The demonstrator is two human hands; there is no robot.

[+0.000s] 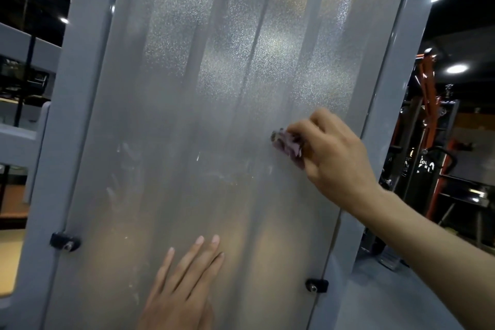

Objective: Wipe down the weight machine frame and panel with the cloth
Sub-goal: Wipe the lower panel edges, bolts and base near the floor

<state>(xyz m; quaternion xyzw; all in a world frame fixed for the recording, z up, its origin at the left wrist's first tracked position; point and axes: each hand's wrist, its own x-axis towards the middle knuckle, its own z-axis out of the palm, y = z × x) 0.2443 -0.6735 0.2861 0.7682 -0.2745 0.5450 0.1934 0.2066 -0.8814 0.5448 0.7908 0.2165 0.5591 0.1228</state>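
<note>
cloth [288, 147] bunched in right hand [332, 158] against panel [214, 115]; left hand [182, 289] flat below.

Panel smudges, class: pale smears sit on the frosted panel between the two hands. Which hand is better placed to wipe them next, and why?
The right hand. Its fingers already grip the cloth against the panel, just above the smears. The left hand lies flat and holds nothing.

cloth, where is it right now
In the head view the cloth is bunched in the right hand, pressed on the frosted panel near its right edge.
</note>
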